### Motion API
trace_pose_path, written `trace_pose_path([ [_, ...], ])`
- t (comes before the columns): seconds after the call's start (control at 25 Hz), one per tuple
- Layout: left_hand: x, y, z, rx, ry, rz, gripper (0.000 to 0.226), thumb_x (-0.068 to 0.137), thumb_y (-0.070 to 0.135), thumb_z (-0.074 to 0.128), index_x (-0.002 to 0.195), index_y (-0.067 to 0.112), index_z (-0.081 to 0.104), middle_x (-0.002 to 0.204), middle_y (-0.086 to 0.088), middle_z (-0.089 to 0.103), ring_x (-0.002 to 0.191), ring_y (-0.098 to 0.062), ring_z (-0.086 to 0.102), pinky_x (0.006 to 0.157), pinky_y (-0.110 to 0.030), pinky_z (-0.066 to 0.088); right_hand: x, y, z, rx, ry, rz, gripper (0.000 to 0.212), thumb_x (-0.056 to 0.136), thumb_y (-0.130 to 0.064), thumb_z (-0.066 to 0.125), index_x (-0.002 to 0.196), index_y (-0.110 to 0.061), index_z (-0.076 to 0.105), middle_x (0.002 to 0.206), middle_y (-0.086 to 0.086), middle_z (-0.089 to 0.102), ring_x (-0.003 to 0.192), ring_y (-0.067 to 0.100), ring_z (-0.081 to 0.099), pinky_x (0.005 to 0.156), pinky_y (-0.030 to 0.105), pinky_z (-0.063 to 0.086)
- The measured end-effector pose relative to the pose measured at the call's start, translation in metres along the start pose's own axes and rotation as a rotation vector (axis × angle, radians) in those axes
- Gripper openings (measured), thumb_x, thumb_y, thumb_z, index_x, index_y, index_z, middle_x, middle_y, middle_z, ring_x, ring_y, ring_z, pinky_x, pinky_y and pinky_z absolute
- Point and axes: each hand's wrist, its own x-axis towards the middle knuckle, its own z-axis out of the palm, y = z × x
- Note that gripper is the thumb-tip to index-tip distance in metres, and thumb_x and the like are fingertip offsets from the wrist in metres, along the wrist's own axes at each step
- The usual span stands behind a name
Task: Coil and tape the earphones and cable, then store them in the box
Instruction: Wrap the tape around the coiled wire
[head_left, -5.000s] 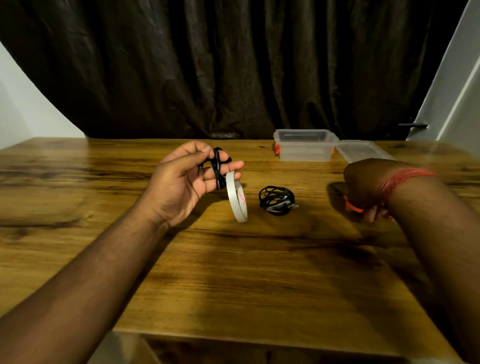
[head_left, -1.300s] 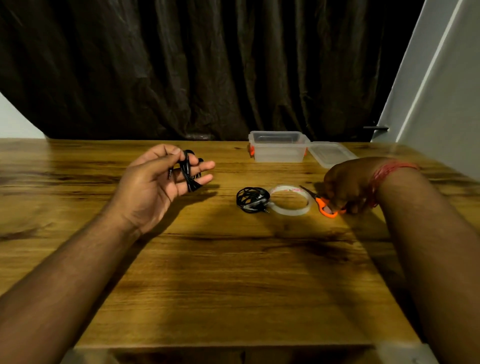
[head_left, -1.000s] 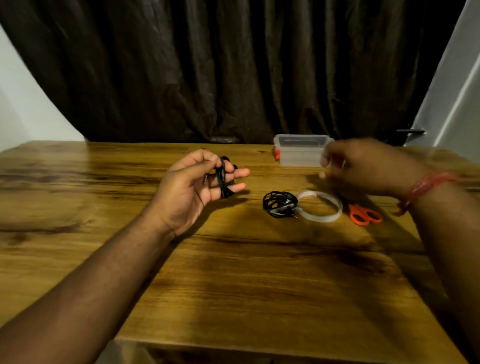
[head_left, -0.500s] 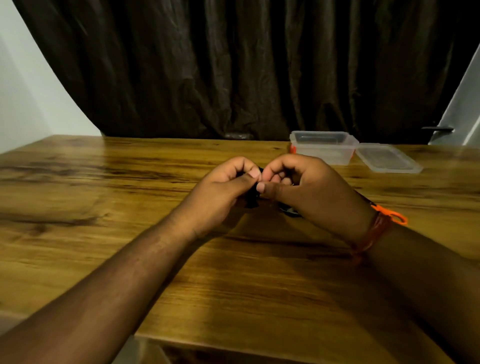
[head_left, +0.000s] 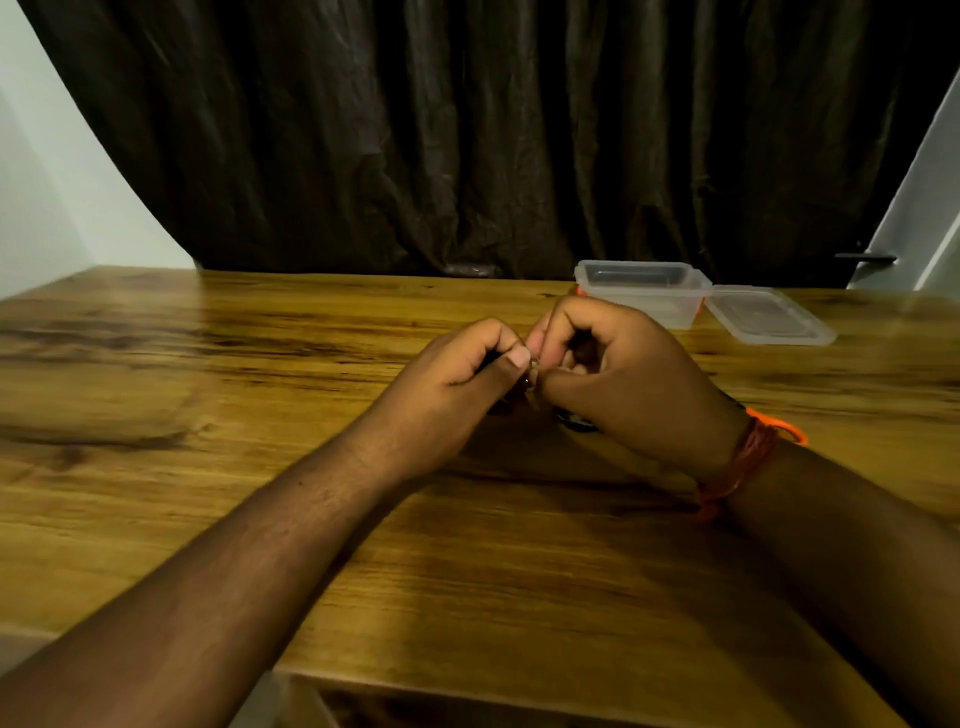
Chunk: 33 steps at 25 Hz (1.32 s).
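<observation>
My left hand (head_left: 452, 384) and my right hand (head_left: 623, 384) meet fingertip to fingertip above the middle of the wooden table (head_left: 208, 364). My left hand grips a black coiled cord (head_left: 511, 400), of which only a dark sliver shows under the thumb. My right hand's thumb and curled fingers pinch at the same bundle. A second black coil (head_left: 574, 422) lies on the table, mostly hidden under my right hand. The clear plastic box (head_left: 644, 291) stands open at the back right. The tape roll is hidden.
The box's clear lid (head_left: 769, 317) lies flat just right of the box. An orange scissors handle (head_left: 784, 428) peeks out behind my right wrist. A dark curtain hangs behind the table. The table's front edge runs close below my forearms.
My right hand let go of the scissors on the table, then came left to meet my left hand at the coiled cord. Over the last half second both hands stayed together.
</observation>
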Motion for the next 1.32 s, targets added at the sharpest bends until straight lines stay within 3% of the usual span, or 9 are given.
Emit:
trace_pose_path([
  [0.08,0.000,-0.001,-0.001,-0.026,0.009,-0.017,0.018,0.099,0.029,0.048,0.089,0.022,0.061,0.080,0.005,0.067,0.077,-0.018,0.065,0.068,-0.034,0.053,0.001,0.001,-0.001,0.133,-0.018,0.053,0.012,0.079,-0.004,0.071,0.079,-0.008,0.060,0.086,0.017,0.067,0.070,0.040,0.057,0.063,0.048,0.051],
  [0.16,0.001,-0.002,-0.001,-0.076,0.013,-0.044,0.018,0.101,0.025,0.049,0.088,0.020,0.061,0.080,0.004,0.068,0.074,-0.020,0.067,0.067,-0.035,0.053,0.002,0.000,-0.003,0.271,-0.072,0.108,0.016,0.080,-0.001,0.072,0.084,-0.008,0.058,0.081,0.023,0.063,0.067,0.036,0.055,0.063,0.045,0.049],
  [0.36,0.001,-0.005,-0.002,-0.149,-0.007,-0.060,0.016,0.095,0.030,0.050,0.087,0.020,0.059,0.077,0.010,0.066,0.069,-0.017,0.066,0.064,-0.031,0.053,0.005,-0.003,-0.010,0.302,-0.193,0.193,0.028,0.085,0.004,0.067,0.110,-0.007,0.062,0.081,0.004,0.061,0.072,0.018,0.057,0.070,0.035,0.051],
  [0.52,0.000,-0.005,0.001,-0.133,0.011,-0.058,0.016,0.093,0.032,0.049,0.086,0.022,0.059,0.075,0.012,0.063,0.068,-0.015,0.065,0.062,-0.029,0.052,0.003,-0.007,-0.014,0.082,-0.145,0.161,0.015,0.086,-0.004,0.068,0.099,-0.012,0.068,0.072,-0.005,0.052,0.068,0.014,0.047,0.064,0.030,0.042],
  [0.64,0.002,-0.007,0.000,-0.133,0.029,-0.070,0.016,0.091,0.036,0.049,0.084,0.025,0.059,0.074,0.010,0.062,0.068,-0.019,0.065,0.066,-0.039,0.052,0.003,-0.007,-0.015,0.059,-0.144,0.180,0.010,0.082,-0.013,0.075,0.087,-0.011,0.066,0.068,-0.001,0.048,0.065,0.016,0.043,0.061,0.032,0.039],
  [0.76,0.003,-0.008,-0.001,-0.158,0.022,-0.060,0.015,0.093,0.033,0.050,0.083,0.025,0.058,0.071,0.008,0.061,0.064,-0.019,0.062,0.068,-0.046,0.056,0.005,-0.004,-0.018,0.186,-0.149,0.213,0.021,0.074,-0.020,0.078,0.084,-0.008,0.063,0.067,0.010,0.050,0.065,0.023,0.049,0.060,0.033,0.046],
  [0.96,0.006,-0.010,0.001,-0.289,0.013,-0.072,0.017,0.101,0.015,0.047,0.086,0.010,0.052,0.064,0.008,0.053,0.052,-0.009,0.045,0.051,-0.027,0.048,0.004,-0.002,-0.019,0.517,-0.152,0.300,0.019,0.072,-0.014,0.071,0.083,-0.006,0.058,0.080,0.014,0.066,0.071,0.018,0.067,0.069,0.031,0.059],
  [1.08,0.006,-0.013,0.003,-0.505,-0.039,-0.108,0.014,0.093,0.021,0.046,0.087,0.009,0.052,0.070,0.000,0.051,0.050,-0.006,0.036,0.046,-0.021,0.035,0.005,-0.004,-0.017,0.676,-0.109,0.305,0.015,0.075,-0.005,0.068,0.083,-0.004,0.055,0.090,0.019,0.069,0.076,0.021,0.069,0.070,0.030,0.059],
  [1.32,0.006,-0.013,0.000,-0.679,-0.048,-0.189,0.019,0.099,0.017,0.041,0.093,0.008,0.057,0.069,0.001,0.050,0.047,-0.003,0.031,0.043,-0.018,0.024,0.010,-0.001,-0.021,0.564,0.206,0.264,0.013,0.086,0.005,0.063,0.083,-0.003,0.053,0.077,0.016,0.067,0.069,0.020,0.067,0.068,0.032,0.059],
])
